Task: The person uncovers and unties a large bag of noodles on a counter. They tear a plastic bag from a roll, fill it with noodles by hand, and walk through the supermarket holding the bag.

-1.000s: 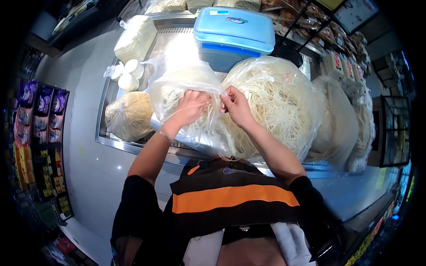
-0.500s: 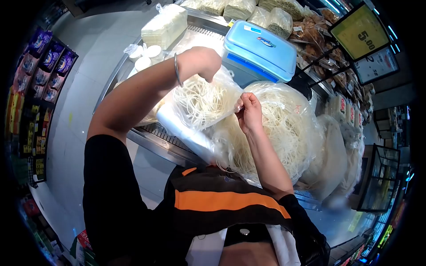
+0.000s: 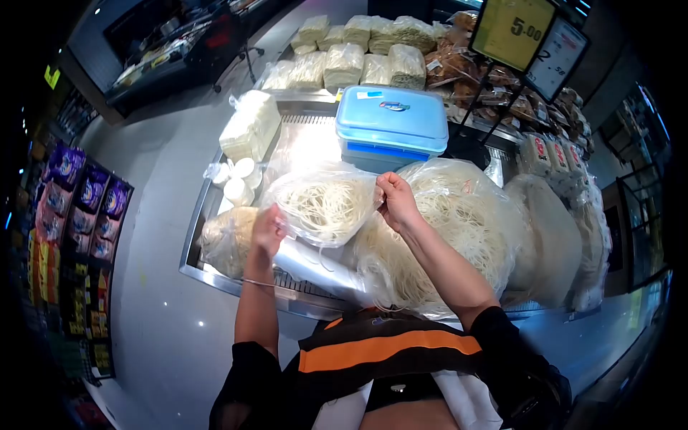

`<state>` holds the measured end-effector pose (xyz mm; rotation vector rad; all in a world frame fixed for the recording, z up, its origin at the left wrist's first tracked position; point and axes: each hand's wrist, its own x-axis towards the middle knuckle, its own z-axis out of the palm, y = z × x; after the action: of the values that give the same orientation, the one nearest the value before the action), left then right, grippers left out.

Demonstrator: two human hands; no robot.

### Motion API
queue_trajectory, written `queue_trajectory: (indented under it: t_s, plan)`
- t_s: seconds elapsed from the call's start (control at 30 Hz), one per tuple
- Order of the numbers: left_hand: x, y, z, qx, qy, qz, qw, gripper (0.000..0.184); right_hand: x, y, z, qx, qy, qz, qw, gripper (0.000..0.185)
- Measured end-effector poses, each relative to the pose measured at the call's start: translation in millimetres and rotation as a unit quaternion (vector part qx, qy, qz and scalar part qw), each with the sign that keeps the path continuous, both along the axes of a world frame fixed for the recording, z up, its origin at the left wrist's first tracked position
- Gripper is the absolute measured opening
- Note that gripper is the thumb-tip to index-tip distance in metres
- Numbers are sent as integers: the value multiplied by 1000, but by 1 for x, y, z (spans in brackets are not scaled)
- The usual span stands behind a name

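Observation:
A clear plastic bag of pale noodles (image 3: 326, 208) is spread between my two hands. My left hand (image 3: 268, 231) is at the bag's left edge, slightly blurred, with fingers bent against the plastic. My right hand (image 3: 396, 201) pinches the bag's upper right edge. Beneath the small bag lies a roll of clear plastic bags (image 3: 322, 271). To its right, a large open bag of noodles (image 3: 462, 229) rests on the metal display counter (image 3: 208, 281). A tied bag of thin tan noodles (image 3: 228, 240) sits left of my left hand.
Behind the noodles stands a blue lidded box (image 3: 392, 125). White tubs (image 3: 240, 188) and a wrapped white block (image 3: 251, 127) are at the left. Price signs (image 3: 514, 32) rise at the back right, near packaged goods (image 3: 344, 66). A snack shelf (image 3: 84, 208) stands far left.
My left hand has come out of the bag, swung up over it, then down to its left edge. My right hand still pinches the bag. The view has shifted, showing more of the back.

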<state>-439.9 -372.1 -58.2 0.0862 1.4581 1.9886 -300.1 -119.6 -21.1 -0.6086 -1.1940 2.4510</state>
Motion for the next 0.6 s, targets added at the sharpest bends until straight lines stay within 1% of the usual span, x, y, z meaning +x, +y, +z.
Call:
queue_trajectory:
  t_s: [0.03,0.1,0.13,0.17,0.23,0.27,0.3,0.33,0.37,0.4,0.43,0.47,0.5,0.53,0.57,0.6]
  plan:
    - [-15,-5,24,32,5,28,999,30,1,4,15,2,13,-16,1000,14]
    - [-14,-15,77,160,105,-21,981,27,18,1,62,-62,96,37,993,14]
    - [-2,-15,105,192,140,1,971,27,31,-1,82,-79,146,43,985,12]
    - [13,-16,132,225,170,21,959,27,46,-3,99,-79,152,25,985,12]
    - [51,-23,177,194,124,106,967,32,85,-1,129,-84,312,87,942,10]
    - [68,-33,189,303,99,-2,948,33,108,-5,146,-68,327,73,940,11]
    - [87,-34,201,297,224,-76,925,34,132,-11,158,-42,342,50,937,11]
    - [108,-33,209,315,201,-63,925,36,152,-13,162,-50,351,44,934,12]
    - [126,-26,220,368,188,-152,898,36,171,-15,165,-54,362,33,930,12]
    - [133,-18,217,394,190,-180,881,36,188,-18,168,-64,369,6,927,11]
    - [134,-12,209,402,172,-158,885,34,206,-18,168,-78,378,-15,922,14]
    - [91,-18,177,449,83,-392,799,45,231,-18,168,-49,390,-62,917,14]
    - [183,10,220,249,102,25,963,31,256,-19,168,-26,398,-61,915,15]
    - [155,9,189,462,-135,-200,854,26,279,-19,171,-8,400,-49,915,15]
    - [156,25,187,468,-142,-223,843,26,308,-31,178,44,378,-74,922,10]
    - [164,42,187,464,-101,-293,830,24,335,-38,183,93,359,-94,924,10]
